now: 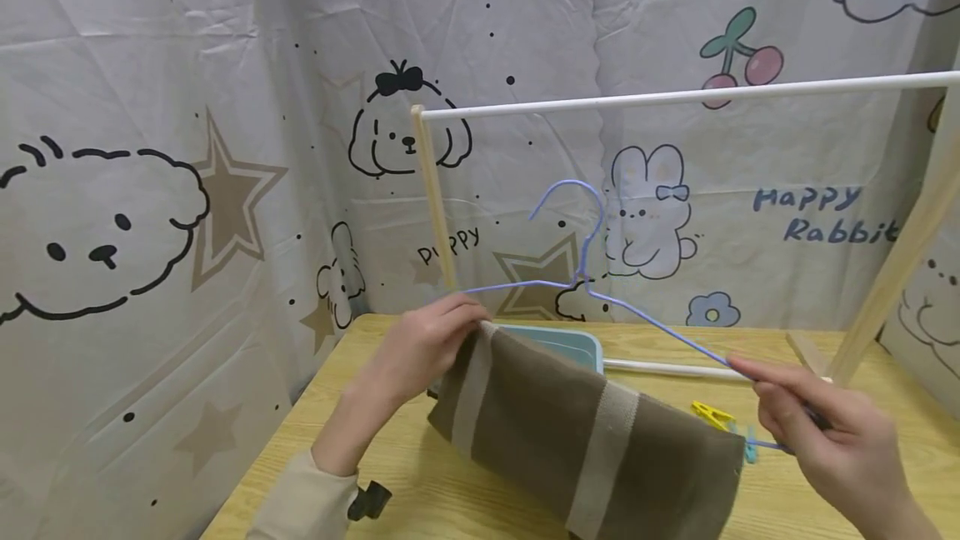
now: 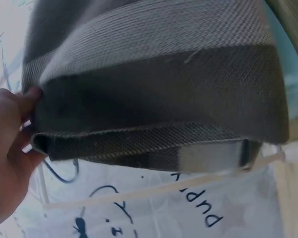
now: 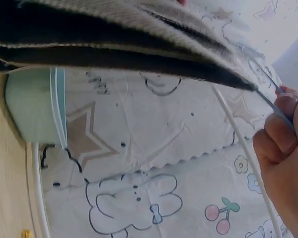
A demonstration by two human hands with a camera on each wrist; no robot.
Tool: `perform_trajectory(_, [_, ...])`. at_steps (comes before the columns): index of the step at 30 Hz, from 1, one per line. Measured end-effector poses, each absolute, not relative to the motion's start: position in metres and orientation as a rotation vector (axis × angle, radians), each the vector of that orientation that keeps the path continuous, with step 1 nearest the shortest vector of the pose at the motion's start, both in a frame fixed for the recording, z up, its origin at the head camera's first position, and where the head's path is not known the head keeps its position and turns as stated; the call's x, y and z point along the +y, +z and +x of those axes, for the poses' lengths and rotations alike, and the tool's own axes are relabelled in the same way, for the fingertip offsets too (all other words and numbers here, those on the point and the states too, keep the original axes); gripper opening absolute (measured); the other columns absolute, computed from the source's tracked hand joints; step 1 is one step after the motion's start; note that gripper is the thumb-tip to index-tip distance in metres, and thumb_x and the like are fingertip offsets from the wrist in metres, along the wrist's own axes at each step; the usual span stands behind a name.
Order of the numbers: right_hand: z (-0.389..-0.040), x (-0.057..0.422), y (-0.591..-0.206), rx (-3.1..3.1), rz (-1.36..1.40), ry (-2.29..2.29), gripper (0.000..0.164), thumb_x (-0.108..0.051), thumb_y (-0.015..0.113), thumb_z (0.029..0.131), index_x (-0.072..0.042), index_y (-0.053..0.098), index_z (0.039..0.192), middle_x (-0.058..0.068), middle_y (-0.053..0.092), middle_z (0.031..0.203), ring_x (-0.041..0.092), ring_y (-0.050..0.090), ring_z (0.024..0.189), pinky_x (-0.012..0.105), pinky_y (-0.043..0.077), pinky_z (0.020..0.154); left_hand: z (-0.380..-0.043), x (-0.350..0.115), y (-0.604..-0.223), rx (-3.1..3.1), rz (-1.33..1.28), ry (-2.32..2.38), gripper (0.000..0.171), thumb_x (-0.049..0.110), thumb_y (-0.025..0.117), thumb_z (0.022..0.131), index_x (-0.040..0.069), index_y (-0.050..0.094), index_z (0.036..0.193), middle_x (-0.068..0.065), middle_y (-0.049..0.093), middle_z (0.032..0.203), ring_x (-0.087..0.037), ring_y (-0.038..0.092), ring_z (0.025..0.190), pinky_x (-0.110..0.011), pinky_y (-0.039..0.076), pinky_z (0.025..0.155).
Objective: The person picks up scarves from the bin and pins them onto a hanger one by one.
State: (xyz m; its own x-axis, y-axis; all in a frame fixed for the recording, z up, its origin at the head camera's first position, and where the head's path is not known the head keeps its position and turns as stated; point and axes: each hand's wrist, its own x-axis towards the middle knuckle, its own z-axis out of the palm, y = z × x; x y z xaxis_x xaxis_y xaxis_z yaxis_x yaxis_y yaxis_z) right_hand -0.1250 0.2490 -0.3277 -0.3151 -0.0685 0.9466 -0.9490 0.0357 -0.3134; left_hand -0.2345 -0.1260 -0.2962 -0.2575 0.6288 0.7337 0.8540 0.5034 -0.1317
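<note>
A blue wire hanger (image 1: 573, 182) stands hook upward in the head view. Over its lower bar hangs a folded brown-grey cloth (image 1: 540, 415) with pale stripes. My left hand (image 1: 427, 344) pinches the cloth's upper left corner, covering the hanger's left end. In the left wrist view, thumb and fingers hold the cloth (image 2: 159, 94) at its edge. My right hand (image 1: 832, 432) grips the hanger's right corner, just beyond the cloth. In the right wrist view, the cloth's layers (image 3: 139, 59) hang apart, and the fingers curl round the wire (image 3: 274, 106).
Behind the cloth is a light blue basket (image 1: 592, 344) on the wooden table (image 1: 300, 457). A yellow clothespin (image 1: 712, 416) and a teal clothespin (image 1: 751, 450) lie nearby. A rack with a white top bar (image 1: 675, 97) and wooden posts (image 1: 429, 190) stands before a printed curtain (image 1: 480, 40).
</note>
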Motion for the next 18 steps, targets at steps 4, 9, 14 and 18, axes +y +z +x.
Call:
perform_trajectory(4, [-0.127,0.247,-0.329,-1.432,1.072,1.384,0.017,0.019,0.054,0.091,0.031,0.059,0.102,0.001,0.049,0.063,0.003,0.043,0.056,0.012,0.028,0.046,-0.234,-0.12,-0.298,-2.044,-1.136,-0.31,0.016,0.001,0.069,0.091,0.008,0.072,0.105,-0.002,0.07,0.105,-0.017,0.069,0.099,-0.029,0.057,0.085])
perform_trajectory(9, [-0.131,0.247,-0.331,-1.349,1.065,1.388,0.017,0.019,0.054,0.091,0.032,0.059,0.101,0.002,0.048,0.062,0.003,0.043,0.056,0.012,0.027,0.047,-0.236,-0.122,-0.3,-1.859,-1.173,-0.392,0.016,0.003,0.074,0.086,0.008,0.074,0.101,-0.002,0.072,0.097,-0.017,0.069,0.09,-0.031,0.056,0.08])
perform_trajectory(14, [-0.136,0.248,-0.331,-1.303,1.085,1.384,0.017,0.018,0.056,0.091,0.033,0.058,0.1,0.003,0.048,0.062,0.004,0.044,0.057,0.012,0.027,0.048,-0.241,-0.131,-0.303,-1.768,-1.007,-0.513,0.024,0.019,0.07,0.094,0.006,0.07,0.114,-0.01,0.069,0.107,-0.027,0.064,0.097,-0.04,0.052,0.083])
perform_trajectory(18, [-0.139,0.247,-0.328,-1.269,1.102,1.398,0.017,0.018,0.057,0.09,0.032,0.059,0.098,0.004,0.049,0.062,0.005,0.045,0.057,0.012,0.027,0.048,-0.243,-0.136,-0.309,-1.914,-0.9,-0.63,0.035,0.035,0.062,0.098,0.008,0.066,0.121,-0.006,0.068,0.099,-0.019,0.066,0.088,-0.032,0.054,0.072])
